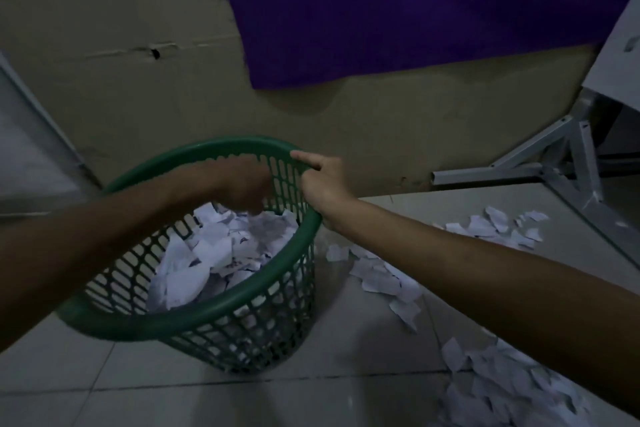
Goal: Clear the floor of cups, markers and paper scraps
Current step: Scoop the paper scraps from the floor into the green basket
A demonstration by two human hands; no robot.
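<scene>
A green plastic mesh basket [221, 308] stands tilted on the tiled floor, half full of white paper scraps [207, 253]. My right hand [322, 180] grips the basket's far rim, index finger stretched along it. My left hand [242, 184] reaches inside the basket above the scraps, blurred, its fingers curled downward; whether it holds paper I cannot tell. More torn paper scraps [384, 281] lie on the floor to the right of the basket, and a thicker heap [512, 388] lies at the lower right. No cups or markers are in view.
A beige wall with a hanging purple cloth [415, 10] rises behind the basket. A white metal table frame [554, 163] stands at the right, with scraps [495, 225] under it. A pale panel [31, 149] leans at the left.
</scene>
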